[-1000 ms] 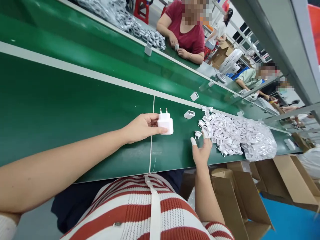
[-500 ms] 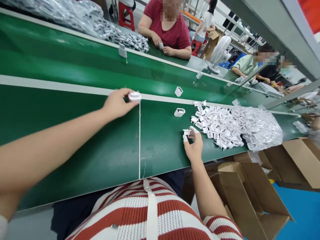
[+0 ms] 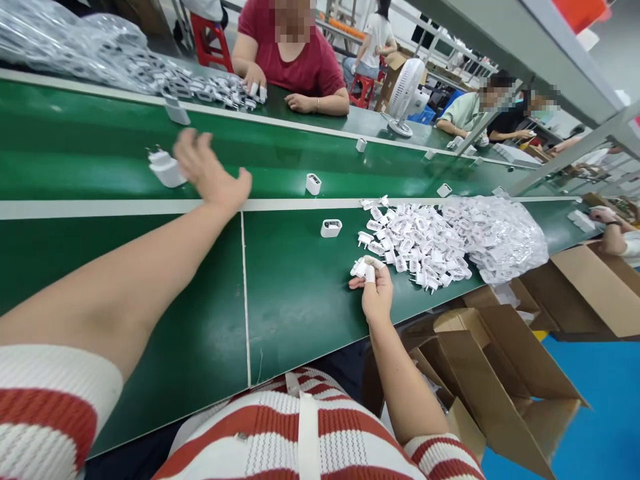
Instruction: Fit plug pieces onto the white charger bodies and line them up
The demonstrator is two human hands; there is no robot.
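My left hand point(image 3: 213, 170) is over the far green strip, fingers apart and a little blurred, with nothing in it. Just left of its fingertips lies a white plug adapter point(image 3: 168, 169), two pins pointing up and left. My right hand point(image 3: 377, 293) pinches a small white plug piece point(image 3: 359, 268) between fingers that wear white finger cots. Near it stands a white charger housing point(image 3: 331, 229), its open end showing parts inside. Right of that hand spreads a heap of white plug pieces point(image 3: 417, 240) with pins.
A clear plastic bag point(image 3: 505, 233) holds more pieces. Other housings point(image 3: 313, 184) lie on the green belt point(image 3: 270, 157). Cardboard boxes point(image 3: 500, 373) stand below the table's right edge. Across the belt, a person in red point(image 3: 300, 67) sits by another pile point(image 3: 215, 88).
My left hand has moved left and away from me and let go of the white plug adapter on the far strip. My right hand has turned, still pinching its plug piece. The view has shifted.
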